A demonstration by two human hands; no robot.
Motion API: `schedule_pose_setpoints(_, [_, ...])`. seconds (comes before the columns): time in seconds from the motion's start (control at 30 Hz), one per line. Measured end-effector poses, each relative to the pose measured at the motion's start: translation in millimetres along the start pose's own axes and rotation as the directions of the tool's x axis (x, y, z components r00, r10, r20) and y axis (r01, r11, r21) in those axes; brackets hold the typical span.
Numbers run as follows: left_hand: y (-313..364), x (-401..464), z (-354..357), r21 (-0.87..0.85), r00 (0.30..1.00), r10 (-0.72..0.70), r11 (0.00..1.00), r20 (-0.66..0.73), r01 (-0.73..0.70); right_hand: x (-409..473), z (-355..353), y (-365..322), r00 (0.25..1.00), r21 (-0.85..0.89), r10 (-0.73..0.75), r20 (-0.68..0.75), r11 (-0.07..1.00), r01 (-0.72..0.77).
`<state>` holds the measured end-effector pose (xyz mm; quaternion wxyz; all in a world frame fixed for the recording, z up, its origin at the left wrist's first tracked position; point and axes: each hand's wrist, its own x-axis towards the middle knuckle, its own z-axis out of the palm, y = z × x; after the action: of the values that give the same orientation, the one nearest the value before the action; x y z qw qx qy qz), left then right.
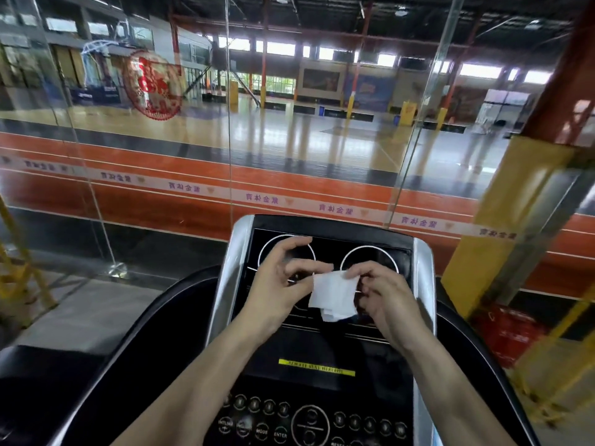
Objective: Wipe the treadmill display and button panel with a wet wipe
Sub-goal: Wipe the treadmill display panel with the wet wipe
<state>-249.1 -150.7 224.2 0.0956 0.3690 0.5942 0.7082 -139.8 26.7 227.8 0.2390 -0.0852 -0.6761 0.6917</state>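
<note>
While the wet wipe (333, 292) is pinched at its upper corners by the left hand (283, 278) and right hand (381, 296), it is held just before the display (328, 252), seemingly being unfolded; the button panel (309, 420) below appears untouched.

You've got a soft, matt white wipe (333, 292) that looks like thin cloth or paper, against a glossy black display (328, 249), brushed silvery side trims (233, 262), smooth dark button panel (309, 420), and clear shiny glass wall (161, 156) ahead.
</note>
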Motion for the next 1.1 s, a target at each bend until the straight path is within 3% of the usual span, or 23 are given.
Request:
schedule_pose_setpoints(0.07, [-2, 3, -8, -0.027, 1.000, 0.008, 1.000, 0.020, -0.007, 6, 5, 1, 1.000, -0.010, 0.003, 0.004, 1.000, -0.003])
schedule_pose_setpoints(0.2, [-12, 9, -17, -0.149, 0.994, -0.108, 0.983, -0.030, 0.103, 16, 14, 9, 0.997, -0.159, -0.076, 0.011, 0.984, 0.077])
schedule_pose_setpoints(0.33, [-22, 17, -24, -0.016, 0.994, -0.103, 0.994, 0.031, 0.104, 24, 28, 12, 0.996, -0.095, -0.089, -0.014, 0.992, 0.088])
schedule_pose_setpoints(0.57, [-34, 23, -47, 0.026, 0.997, -0.074, 0.997, -0.016, 0.074, 36, 52, 28, 0.993, -0.032, 0.108, 0.039, 0.994, -0.106])
schedule_pose_setpoints(0.63, [-38, 24, -56, 0.083, 0.998, -0.041, 0.996, -0.049, 0.045, 40, 59, 30, 0.996, -0.066, 0.076, -0.048, 0.995, -0.079])
schedule_pose_setpoints(0.7, [-43, 24, -70, 0.244, 0.996, 0.040, 0.970, -0.085, -0.019, 47, 62, 29, 0.976, -0.232, -0.069, -0.208, 0.972, 0.019])
schedule_pose_setpoints(0.8, [-59, 31, -96, 0.647, 0.964, 0.261, 0.744, -0.051, -0.167, 57, 74, 17, 0.840, -0.536, -0.391, -0.376, 0.831, 0.148])
schedule_pose_setpoints(0.87, [-72, 38, -111, 0.789, 0.943, 0.333, 0.575, 0.014, -0.215, 66, 85, 13, 0.727, -0.704, -0.591, -0.349, 0.677, 0.212])
schedule_pose_setpoints(0.9, [-79, 41, -116, 0.824, 0.942, 0.334, 0.525, 0.034, -0.216, 75, 89, 20, 0.707, -0.784, -0.648, -0.285, 0.582, 0.218])
schedule_pose_setpoints(1.03, [-103, 46, -131, 0.895, 0.950, 0.289, 0.385, 0.115, -0.225, 102, 101, 71, 0.837, -0.943, -0.546, 0.015, 0.271, 0.193])
schedule_pose_setpoints(1.1, [-112, 47, -136, 0.903, 0.946, 0.290, 0.354, 0.142, -0.244, 97, 106, 92, 0.842, -0.955, -0.522, 0.135, 0.158, 0.251])
